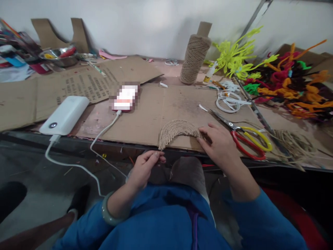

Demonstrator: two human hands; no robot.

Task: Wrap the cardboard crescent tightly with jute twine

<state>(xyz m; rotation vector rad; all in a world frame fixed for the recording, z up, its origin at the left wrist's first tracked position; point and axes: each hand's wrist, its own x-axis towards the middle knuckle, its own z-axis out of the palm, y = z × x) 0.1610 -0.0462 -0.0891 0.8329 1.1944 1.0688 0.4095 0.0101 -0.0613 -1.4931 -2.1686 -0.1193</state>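
A curved arch of jute twine rows [175, 127] lies on the cardboard at the table's front edge, its two ends pointing toward me. My right hand [220, 144] has its thumb and forefinger closed on the arch's right end. Just below the left end, past the table edge, my left hand [148, 166] is closed in a pinch; whatever is between those fingertips is too small to make out. Scissors [236, 130] with a red and a yellow handle lie partly open beside my right hand.
A twine spool [195, 55] stands at the back, with a small glue bottle [210, 73] beside it. White strip coils [229, 102], loose twine [296, 142] and bright pipe cleaners [293, 80] lie right. A power bank [65, 115] and a cabled phone [126, 97] are left.
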